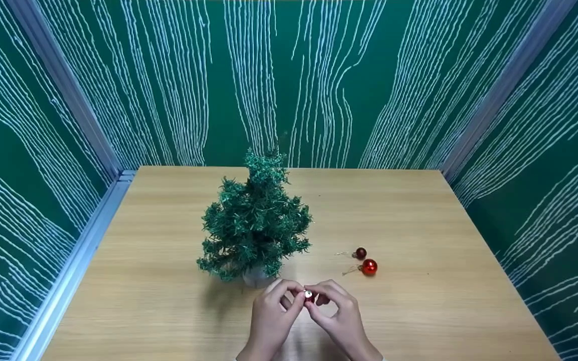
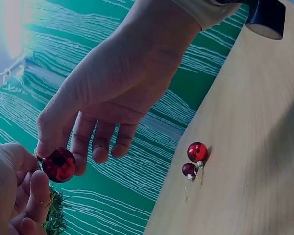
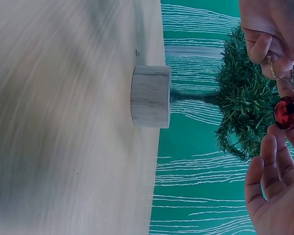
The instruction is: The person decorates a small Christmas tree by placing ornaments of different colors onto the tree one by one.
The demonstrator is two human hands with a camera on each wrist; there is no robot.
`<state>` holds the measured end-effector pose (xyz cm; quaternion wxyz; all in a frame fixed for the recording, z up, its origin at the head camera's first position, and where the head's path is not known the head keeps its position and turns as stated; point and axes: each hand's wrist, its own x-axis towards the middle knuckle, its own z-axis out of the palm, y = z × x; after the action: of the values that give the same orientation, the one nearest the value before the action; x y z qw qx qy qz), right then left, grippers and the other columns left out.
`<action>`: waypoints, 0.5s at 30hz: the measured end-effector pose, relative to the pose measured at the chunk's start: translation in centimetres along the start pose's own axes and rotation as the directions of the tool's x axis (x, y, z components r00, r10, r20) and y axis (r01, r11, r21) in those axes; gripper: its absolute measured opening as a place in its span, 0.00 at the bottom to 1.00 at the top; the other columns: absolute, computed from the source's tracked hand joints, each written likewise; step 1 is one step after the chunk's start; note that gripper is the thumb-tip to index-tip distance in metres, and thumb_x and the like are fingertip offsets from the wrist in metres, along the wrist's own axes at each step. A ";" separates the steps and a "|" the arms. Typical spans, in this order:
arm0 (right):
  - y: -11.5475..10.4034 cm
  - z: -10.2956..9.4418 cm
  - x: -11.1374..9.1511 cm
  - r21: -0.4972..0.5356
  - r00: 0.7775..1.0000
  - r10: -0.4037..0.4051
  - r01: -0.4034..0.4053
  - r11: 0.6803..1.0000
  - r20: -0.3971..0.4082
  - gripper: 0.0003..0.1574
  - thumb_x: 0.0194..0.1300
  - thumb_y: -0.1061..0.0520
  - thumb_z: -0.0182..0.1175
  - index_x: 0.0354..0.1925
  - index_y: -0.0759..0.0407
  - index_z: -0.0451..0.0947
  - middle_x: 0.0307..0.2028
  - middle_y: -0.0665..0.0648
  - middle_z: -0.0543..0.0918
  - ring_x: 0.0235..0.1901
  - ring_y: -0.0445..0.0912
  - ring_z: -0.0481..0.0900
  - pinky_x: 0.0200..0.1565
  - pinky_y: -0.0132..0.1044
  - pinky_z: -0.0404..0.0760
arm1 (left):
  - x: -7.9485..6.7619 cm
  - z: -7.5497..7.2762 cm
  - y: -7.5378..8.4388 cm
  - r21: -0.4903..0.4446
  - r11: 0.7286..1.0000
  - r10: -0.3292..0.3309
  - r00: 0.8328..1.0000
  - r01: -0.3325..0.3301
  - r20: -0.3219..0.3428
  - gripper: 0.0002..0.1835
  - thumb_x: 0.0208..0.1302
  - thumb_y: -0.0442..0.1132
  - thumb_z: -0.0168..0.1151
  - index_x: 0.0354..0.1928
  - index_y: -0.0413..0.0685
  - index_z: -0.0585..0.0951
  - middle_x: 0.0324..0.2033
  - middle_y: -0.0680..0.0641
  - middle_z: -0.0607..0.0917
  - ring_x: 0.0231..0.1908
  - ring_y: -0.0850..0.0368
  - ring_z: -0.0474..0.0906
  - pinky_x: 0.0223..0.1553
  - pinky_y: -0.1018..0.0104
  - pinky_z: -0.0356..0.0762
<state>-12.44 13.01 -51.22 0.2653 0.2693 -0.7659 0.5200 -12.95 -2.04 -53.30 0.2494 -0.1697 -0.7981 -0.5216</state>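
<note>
In front of me, both hands meet at a shiny red Christmas ball. My right hand pinches the ball between thumb and forefinger, its other fingers spread loosely in the right wrist view. My left hand pinches at the ball's cap end, and a thin gold hanging string runs from its fingers. Just behind the hands stands a small green artificial Christmas tree on a round, pale wood-look base.
On the table right of the tree lie a bright red ball and a smaller dark red ball, both with strings. Green walls with white wavy lines enclose the table at the back and sides.
</note>
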 end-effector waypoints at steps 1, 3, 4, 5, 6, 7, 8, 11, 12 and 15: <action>0.0 0.0 0.0 0.006 1.000 -0.003 0.003 1.000 0.003 0.19 0.48 0.74 0.70 0.40 0.63 0.84 0.31 0.58 0.84 0.26 0.47 0.77 0.31 0.33 0.77 | 0.0 0.0 0.0 -0.002 1.000 -0.003 1.000 0.003 0.000 0.02 0.63 0.38 0.66 0.33 0.51 0.82 0.28 0.58 0.80 0.20 0.75 0.71 0.23 0.82 0.72; 0.1 0.0 -0.1 0.015 1.000 -0.004 0.004 1.000 0.010 0.19 0.49 0.74 0.69 0.41 0.62 0.84 0.31 0.59 0.84 0.27 0.45 0.77 0.31 0.32 0.77 | 0.0 -0.1 0.1 -0.004 1.000 -0.006 1.000 0.006 -0.003 0.02 0.63 0.38 0.66 0.33 0.51 0.82 0.28 0.58 0.80 0.20 0.75 0.72 0.23 0.82 0.72; 0.1 0.0 -0.1 0.016 1.000 -0.003 0.003 1.000 0.012 0.19 0.49 0.74 0.69 0.41 0.62 0.84 0.30 0.59 0.84 0.27 0.45 0.77 0.31 0.32 0.77 | 0.0 -0.1 0.1 -0.006 1.000 -0.005 1.000 0.005 -0.005 0.02 0.63 0.39 0.66 0.33 0.51 0.82 0.28 0.58 0.80 0.20 0.75 0.72 0.23 0.82 0.73; 0.1 0.1 -0.1 0.018 1.000 -0.001 0.001 1.000 0.015 0.19 0.49 0.74 0.69 0.41 0.62 0.84 0.30 0.59 0.84 0.27 0.45 0.77 0.31 0.33 0.77 | 0.0 -0.1 0.2 -0.008 1.000 -0.003 1.000 0.003 -0.006 0.03 0.64 0.39 0.66 0.33 0.51 0.82 0.28 0.58 0.80 0.20 0.75 0.72 0.23 0.81 0.73; 0.4 0.1 -0.3 0.017 1.000 0.000 0.000 1.000 0.016 0.19 0.48 0.74 0.69 0.41 0.62 0.84 0.30 0.59 0.84 0.27 0.45 0.77 0.31 0.33 0.77 | 0.0 -0.2 0.2 -0.009 1.000 -0.001 1.000 0.001 -0.007 0.03 0.64 0.40 0.65 0.33 0.51 0.82 0.28 0.58 0.80 0.21 0.75 0.72 0.23 0.81 0.73; 0.8 0.2 -0.5 0.014 1.000 -0.002 0.002 1.000 0.015 0.20 0.48 0.74 0.70 0.41 0.61 0.84 0.30 0.59 0.83 0.26 0.45 0.77 0.30 0.33 0.77 | 0.1 -0.2 0.2 -0.010 1.000 0.002 1.000 -0.003 -0.011 0.03 0.64 0.39 0.66 0.33 0.51 0.82 0.28 0.58 0.80 0.21 0.75 0.72 0.23 0.81 0.73; 1.2 0.3 -0.7 0.014 1.000 -0.001 0.001 1.000 0.016 0.20 0.48 0.74 0.70 0.41 0.61 0.84 0.30 0.58 0.83 0.26 0.46 0.77 0.30 0.33 0.77 | 0.1 -0.2 0.2 -0.011 1.000 0.006 1.000 -0.006 -0.015 0.02 0.64 0.39 0.66 0.33 0.52 0.82 0.28 0.58 0.80 0.21 0.75 0.72 0.23 0.81 0.74; 2.7 0.7 -1.5 0.009 1.000 0.007 -0.007 1.000 0.019 0.20 0.48 0.72 0.71 0.42 0.59 0.84 0.30 0.56 0.84 0.26 0.47 0.78 0.31 0.32 0.77 | 0.1 -0.2 0.3 -0.002 1.000 0.021 0.999 -0.021 -0.031 0.03 0.62 0.37 0.68 0.32 0.53 0.82 0.27 0.59 0.80 0.20 0.75 0.72 0.23 0.82 0.72; 3.2 0.8 -1.8 0.007 1.000 0.008 -0.009 1.000 0.019 0.20 0.49 0.71 0.71 0.42 0.58 0.84 0.31 0.55 0.84 0.27 0.47 0.78 0.31 0.31 0.76 | 0.2 -0.1 0.3 0.005 1.000 0.026 0.999 -0.025 -0.036 0.04 0.60 0.36 0.68 0.32 0.54 0.82 0.27 0.59 0.80 0.20 0.75 0.71 0.23 0.83 0.72; 3.7 0.8 -2.1 0.004 0.999 0.024 -0.024 1.000 0.024 0.20 0.50 0.69 0.72 0.43 0.55 0.84 0.32 0.52 0.84 0.28 0.44 0.78 0.32 0.30 0.77 | 0.2 -0.2 0.4 0.020 0.999 0.029 0.999 -0.028 -0.046 0.07 0.59 0.35 0.70 0.32 0.56 0.81 0.26 0.60 0.79 0.19 0.75 0.70 0.22 0.83 0.71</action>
<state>-13.55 13.69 -55.36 0.2491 0.2670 -0.7710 0.5217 -12.89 -2.06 -52.86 0.2770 -0.1664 -0.7947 -0.5139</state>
